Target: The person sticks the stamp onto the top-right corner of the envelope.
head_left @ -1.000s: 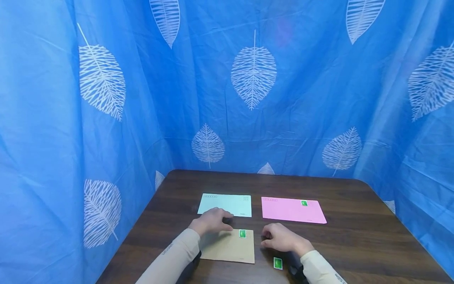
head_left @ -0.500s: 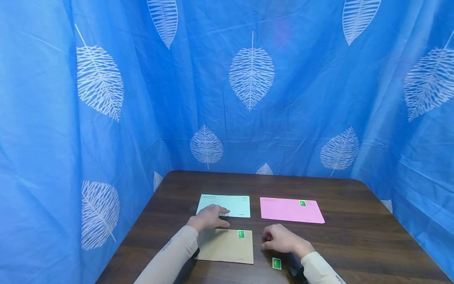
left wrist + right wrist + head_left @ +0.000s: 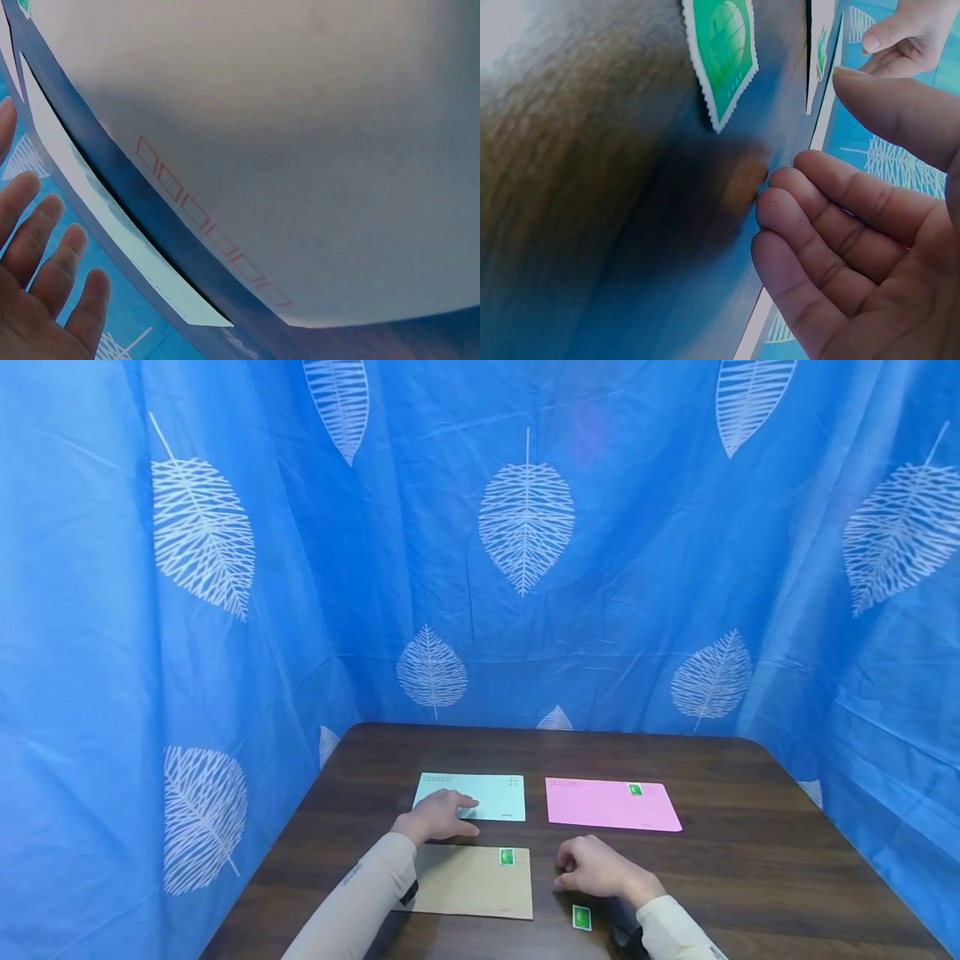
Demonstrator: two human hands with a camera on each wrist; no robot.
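Note:
My left hand point(image 3: 435, 817) hovers with fingers spread over the near edge of the mint envelope point(image 3: 495, 796) and the far edge of the tan envelope point(image 3: 480, 885). Nothing is in its fingers point(image 3: 56, 259) in the left wrist view. A green stamp point(image 3: 507, 857) sits at the tan envelope's upper right corner. To the right of that envelope, my right hand point(image 3: 600, 867) hangs low over the table, its fingers point(image 3: 817, 225) loosely curled and holding nothing. A loose green stamp point(image 3: 582, 917) with a white perforated edge lies on the table just below it.
A pink envelope point(image 3: 611, 804) with a green stamp point(image 3: 635, 790) at its upper right lies beyond my right hand. The dark wooden table point(image 3: 720, 860) ends at a blue curtain point(image 3: 637, 568) with white leaf prints.
My left hand has drawn back from the tan envelope, slightly left and away, towards the mint one. The right hand stays nearly still. The whole head view has shifted a little.

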